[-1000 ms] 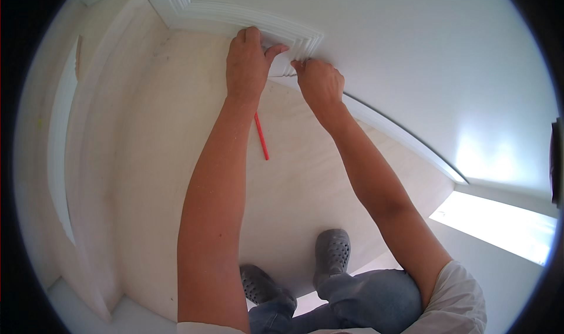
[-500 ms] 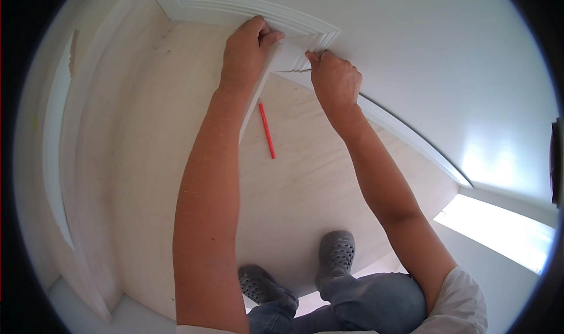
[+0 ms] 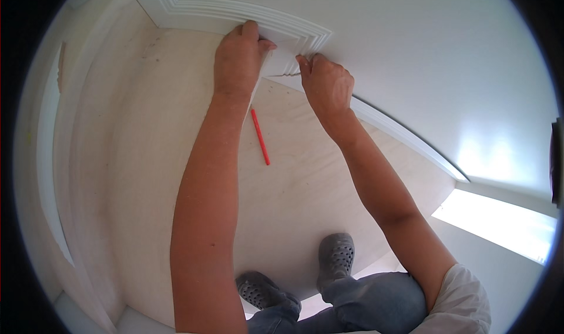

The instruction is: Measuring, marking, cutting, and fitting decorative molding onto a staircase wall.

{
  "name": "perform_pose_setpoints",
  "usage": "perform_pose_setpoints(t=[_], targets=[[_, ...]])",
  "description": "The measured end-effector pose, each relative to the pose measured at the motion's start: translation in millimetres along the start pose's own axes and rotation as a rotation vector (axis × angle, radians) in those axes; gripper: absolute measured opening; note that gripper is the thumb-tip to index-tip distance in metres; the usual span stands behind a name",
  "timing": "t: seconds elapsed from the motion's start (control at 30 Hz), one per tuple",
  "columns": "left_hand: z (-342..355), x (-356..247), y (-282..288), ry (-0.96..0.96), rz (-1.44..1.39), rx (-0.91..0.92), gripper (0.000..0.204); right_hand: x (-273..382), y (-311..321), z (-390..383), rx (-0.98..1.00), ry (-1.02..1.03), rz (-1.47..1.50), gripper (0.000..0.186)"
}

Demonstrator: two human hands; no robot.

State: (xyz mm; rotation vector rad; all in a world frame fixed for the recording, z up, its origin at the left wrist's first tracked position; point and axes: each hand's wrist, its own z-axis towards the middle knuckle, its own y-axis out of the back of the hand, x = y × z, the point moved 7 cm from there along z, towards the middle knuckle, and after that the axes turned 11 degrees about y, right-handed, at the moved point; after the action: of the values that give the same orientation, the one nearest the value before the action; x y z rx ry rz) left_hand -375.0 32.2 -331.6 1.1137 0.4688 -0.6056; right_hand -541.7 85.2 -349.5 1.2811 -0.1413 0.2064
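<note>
Plainly, the trim (image 3: 235, 10) runs along the wall (image 3: 411, 46) under both hands. Left hand (image 3: 238, 58) presses it flat; right hand (image 3: 329, 84) pinches something thin, unclear what. Uneven pressure could shift the mitred end; the pencil (image 3: 260, 137) below could roll underfoot.

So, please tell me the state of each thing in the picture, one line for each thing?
Left hand: pressed flat on the white moulding.
Right hand: fingers pinched shut at the moulding's stepped end; what they hold is too small to tell.
Red pencil: lying loose on the plywood floor, untouched.
Grey clogs: on the feet, standing on the floor.
</note>
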Motion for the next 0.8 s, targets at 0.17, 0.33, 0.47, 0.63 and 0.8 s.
perform_pose_setpoints(t=[0.17,0.33,0.47,0.63,0.8], targets=[[-3.6,-1.9,-2.4,-0.041,0.043,-0.023,0.036,0.3,-0.8,-4.5,-0.033,-0.016,0.033,0.040],[-5.5,-1.0,-0.1,-0.015,0.079,0.003,0.038,1.3,-3.3,-7.1,-0.052,-0.005,0.001,0.041],[-9.6,-5.1,2.0,0.050,0.042,0.151,0.038,-0.5,-7.3,-10.0,-0.014,-0.014,0.000,0.042],[-3.3,-9.1,-2.8,-0.043,0.148,0.018,0.048,-19.2,-7.4,-14.4,-0.107,0.001,0.191,0.039],[-1.1,-3.8,-6.1,-0.046,0.181,0.008,0.049,-61.3,-55.9,-76.9,0.076,-0.313,0.587,0.040]])
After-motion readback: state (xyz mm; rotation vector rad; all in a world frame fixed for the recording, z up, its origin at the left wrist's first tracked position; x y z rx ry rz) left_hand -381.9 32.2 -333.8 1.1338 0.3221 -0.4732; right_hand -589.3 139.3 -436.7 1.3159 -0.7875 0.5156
